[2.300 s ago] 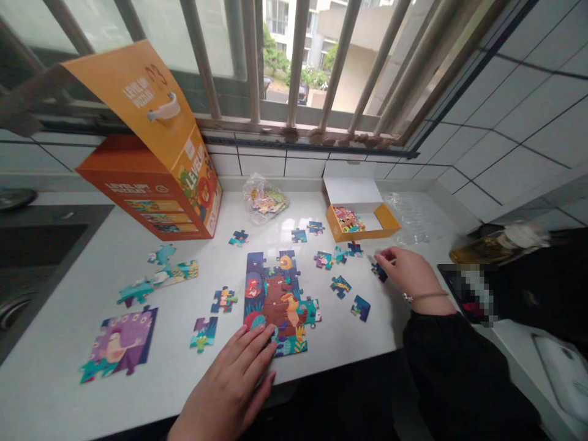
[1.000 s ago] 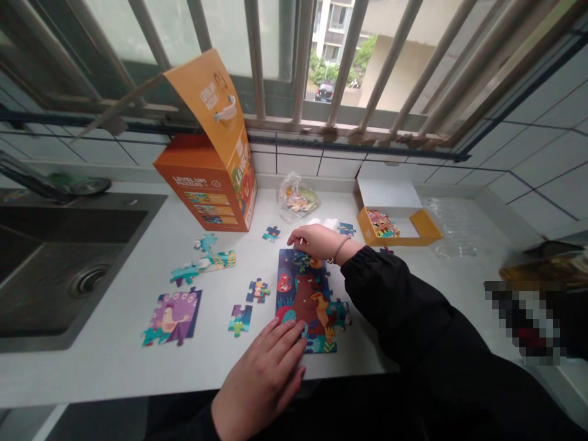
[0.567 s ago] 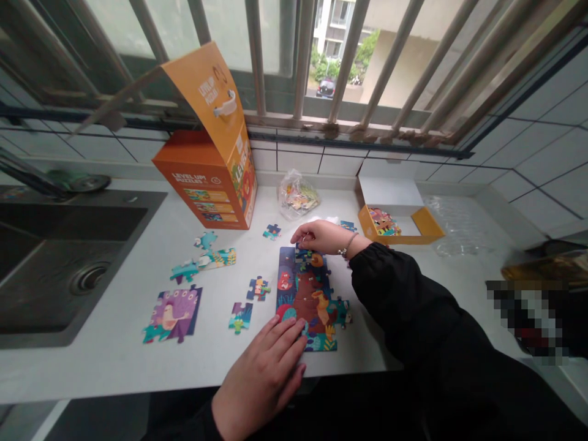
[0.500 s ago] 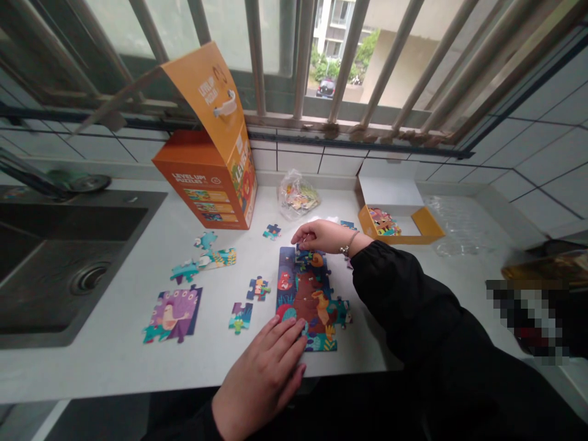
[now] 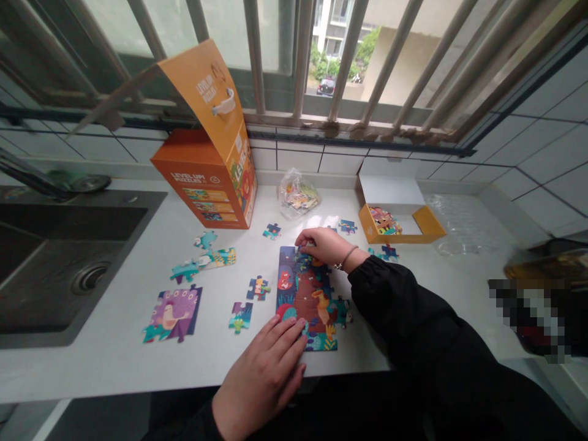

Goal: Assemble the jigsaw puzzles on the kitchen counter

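A partly joined jigsaw puzzle [image 5: 301, 288] in dark blue and brown lies on the white counter in front of me. My left hand [image 5: 266, 370] rests flat on its lower left corner, fingers stretched out. At the puzzle's top edge, the fingers of my right hand [image 5: 324, 244] are pinched on a puzzle piece [image 5: 299, 250], which they mostly cover. Left of the puzzle lie a loose piece with a green figure [image 5: 239, 316] and a small blue-yellow piece [image 5: 258, 288]. Another blue piece [image 5: 272, 231] is just behind.
A joined purple section [image 5: 174, 313] and teal pieces [image 5: 209, 257] lie left, near the sink [image 5: 151, 214]. Behind stand an orange puzzle box [image 5: 206, 177] and a clear bag of pieces [image 5: 298, 196]. An open yellow box [image 5: 404, 236] and loose pieces [image 5: 348, 226] are at right.
My right hand has shifted slightly right and down, closer onto the puzzle's top edge. Loose pieces behind my right wrist now show more. My left hand has stayed in place.
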Motion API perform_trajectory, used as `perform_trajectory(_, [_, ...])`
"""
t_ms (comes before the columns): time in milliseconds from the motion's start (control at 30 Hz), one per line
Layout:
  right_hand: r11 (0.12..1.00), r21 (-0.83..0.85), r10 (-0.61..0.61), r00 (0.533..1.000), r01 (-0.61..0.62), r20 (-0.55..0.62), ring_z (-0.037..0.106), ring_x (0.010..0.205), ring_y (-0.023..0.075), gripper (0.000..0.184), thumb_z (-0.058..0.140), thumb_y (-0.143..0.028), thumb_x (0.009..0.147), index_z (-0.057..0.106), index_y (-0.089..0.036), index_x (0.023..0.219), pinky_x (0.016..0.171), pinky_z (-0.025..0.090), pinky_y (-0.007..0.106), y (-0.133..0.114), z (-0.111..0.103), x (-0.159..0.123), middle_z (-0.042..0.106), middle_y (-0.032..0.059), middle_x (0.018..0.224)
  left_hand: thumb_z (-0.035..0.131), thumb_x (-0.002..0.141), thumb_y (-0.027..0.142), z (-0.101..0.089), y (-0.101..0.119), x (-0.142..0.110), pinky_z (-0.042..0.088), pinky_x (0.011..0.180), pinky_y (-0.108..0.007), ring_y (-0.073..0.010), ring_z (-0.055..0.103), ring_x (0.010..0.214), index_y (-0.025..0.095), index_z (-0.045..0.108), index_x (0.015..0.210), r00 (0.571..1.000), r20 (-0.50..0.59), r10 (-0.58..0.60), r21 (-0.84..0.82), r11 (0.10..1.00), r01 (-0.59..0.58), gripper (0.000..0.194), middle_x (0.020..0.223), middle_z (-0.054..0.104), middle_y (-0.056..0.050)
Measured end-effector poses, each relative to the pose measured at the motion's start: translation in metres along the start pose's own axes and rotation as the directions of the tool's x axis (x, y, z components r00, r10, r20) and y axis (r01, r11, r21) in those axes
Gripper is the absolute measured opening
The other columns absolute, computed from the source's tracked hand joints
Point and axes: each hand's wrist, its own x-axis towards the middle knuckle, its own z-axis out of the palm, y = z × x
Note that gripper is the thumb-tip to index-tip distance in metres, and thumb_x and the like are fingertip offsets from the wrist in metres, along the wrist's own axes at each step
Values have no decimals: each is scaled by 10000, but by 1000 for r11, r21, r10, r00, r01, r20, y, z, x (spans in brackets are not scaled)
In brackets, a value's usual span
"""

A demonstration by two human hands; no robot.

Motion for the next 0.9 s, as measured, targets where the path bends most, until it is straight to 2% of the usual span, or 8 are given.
perform_trajectory(133, [999, -26, -36, 999, 36, 3, 696, 913, 163, 184, 797, -104, 917, 823, -226, 1052, 833, 475, 259, 0, 0, 4, 808, 17, 992, 625, 1025, 205, 0, 0, 2, 578, 1200, -584, -337, 646, 1429, 155, 660, 1452, 1000, -24, -3, -11, 1000, 3, 431, 1564, 666, -129])
perform_trajectory(300, [993, -75, -95, 995, 96, 11, 677, 945, 178, 146, 806, -114, 929, 820, -206, 1042, 895, 480, 277, -4, 4, 4, 781, 33, 978, 619, 1023, 205, -2, 1, 3, 585, 1190, -593, -338, 655, 1415, 149, 673, 1436, 1000, -3, -1, -3, 1000, 1, 420, 1552, 674, -138])
perform_trajectory(467, [984, -144, -113, 993, 108, -27, 672, 1045, 197, 125, 779, -122, 960, 813, -173, 1068, 981, 500, 297, -6, 11, -4, 732, 104, 1176, 637, 1015, 210, -1, 0, 2, 574, 1202, -596, -341, 649, 1423, 147, 673, 1439, 1000, -4, -2, -17, 1000, 2, 429, 1548, 674, -147])
perform_trajectory(567, [976, -192, -112, 993, 104, -27, 684, 1061, 216, 88, 755, -160, 991, 818, -163, 1053, 993, 516, 310, -6, 12, -7, 736, 117, 1155, 639, 1013, 203, -1, 0, 1, 573, 1203, -601, -342, 647, 1425, 145, 668, 1447, 1000, -1, -1, -19, 1000, 1, 438, 1551, 671, -148])
perform_trajectory(700, [959, -258, -127, 992, 120, -9, 696, 1085, 239, 181, 646, -175, 1060, 824, -152, 1075, 1036, 523, 343, -13, 16, -24, 757, 142, 1132, 628, 1016, 202, -1, 0, 2, 582, 1196, -598, -341, 645, 1428, 148, 667, 1451, 1000, 10, 1, -3, 1000, -1, 440, 1551, 672, -144])
perform_trajectory(767, [950, -284, -136, 991, 129, -5, 694, 1119, 261, 232, 596, -139, 1064, 819, -125, 1126, 1061, 528, 368, -20, 24, -39, 758, 171, 1177, 622, 1025, 211, -2, 1, 2, 584, 1194, -596, -340, 648, 1425, 153, 670, 1447, 1000, 11, -1, 0, 1000, 1, 428, 1545, 678, -139])
perform_trajectory(900, [942, -308, -150, 988, 132, -34, 609, 1364, 338, 429, 590, -70, 1010, 692, -38, 1426, 1175, 496, 442, -31, 43, -62, 649, 271, 1473, 623, 1027, 208, -2, 1, 1, 580, 1202, -579, -334, 653, 1421, 166, 673, 1441, 1000, -9, -9, -13, 1000, 9, 419, 1539, 684, -127])
